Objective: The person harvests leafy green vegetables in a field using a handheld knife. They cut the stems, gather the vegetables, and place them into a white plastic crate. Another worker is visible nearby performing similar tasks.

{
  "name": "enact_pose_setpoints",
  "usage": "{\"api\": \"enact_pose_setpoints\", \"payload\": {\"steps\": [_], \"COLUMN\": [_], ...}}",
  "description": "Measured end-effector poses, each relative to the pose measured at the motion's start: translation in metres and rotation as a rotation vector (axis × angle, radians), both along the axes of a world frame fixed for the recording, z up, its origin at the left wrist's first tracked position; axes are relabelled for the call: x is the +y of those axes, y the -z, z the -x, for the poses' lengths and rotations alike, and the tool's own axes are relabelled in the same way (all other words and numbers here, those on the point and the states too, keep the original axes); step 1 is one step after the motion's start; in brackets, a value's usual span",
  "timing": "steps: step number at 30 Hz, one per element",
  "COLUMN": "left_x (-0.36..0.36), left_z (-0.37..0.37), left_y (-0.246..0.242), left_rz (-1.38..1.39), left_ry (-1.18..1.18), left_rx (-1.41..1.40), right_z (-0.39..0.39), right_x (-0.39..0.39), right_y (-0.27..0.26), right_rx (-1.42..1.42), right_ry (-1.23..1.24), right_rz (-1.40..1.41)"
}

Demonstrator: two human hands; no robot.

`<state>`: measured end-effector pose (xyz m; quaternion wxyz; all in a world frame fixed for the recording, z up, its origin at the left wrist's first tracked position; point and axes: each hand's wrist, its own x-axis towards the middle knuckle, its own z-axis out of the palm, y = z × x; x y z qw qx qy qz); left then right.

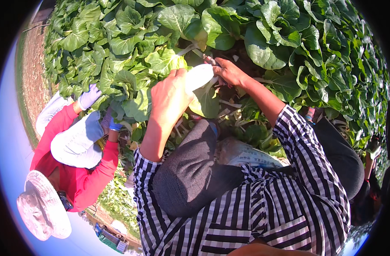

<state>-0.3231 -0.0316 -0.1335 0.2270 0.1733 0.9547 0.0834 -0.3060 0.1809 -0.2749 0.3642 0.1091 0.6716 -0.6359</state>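
Note:
My left hand (171, 92) is closed around a head of leafy greens, likely bok choy, whose broad white stalk base (199, 76) glares in the sun and points right. At the cut end of that base is my right hand (230, 72), its fingers curled around a small dark tool (211, 60), probably a knife; the blade cannot be made out. Below the white base a large green leaf (206, 104) hangs down. Trimmed stalks and leaves (230, 104) lie on the soil in front of my knees.
Dense rows of greens (310, 41) spread ahead and right. A printed plastic sack (246, 153) lies between my legs. At left crouches a co-worker in a red top (76, 179) with gloved hands (89, 97). Another person's glove (374, 152) shows at far right. A truck (108, 238) stands behind.

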Motion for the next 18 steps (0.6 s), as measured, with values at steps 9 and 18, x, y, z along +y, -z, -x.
{"api": "enact_pose_setpoints", "payload": {"steps": [9,18], "left_x": [-0.041,-0.052], "left_z": [0.097,0.055], "left_y": [0.093,0.113], "left_rz": [0.297,0.335], "left_ry": [0.146,0.147], "left_rx": [0.283,0.411], "right_z": [0.068,0.106], "right_x": [-0.076,-0.122], "right_y": [0.107,0.163], "right_rx": [0.254,0.365], "right_ry": [-0.075,-0.081], "right_rz": [-0.319,-0.528]}}
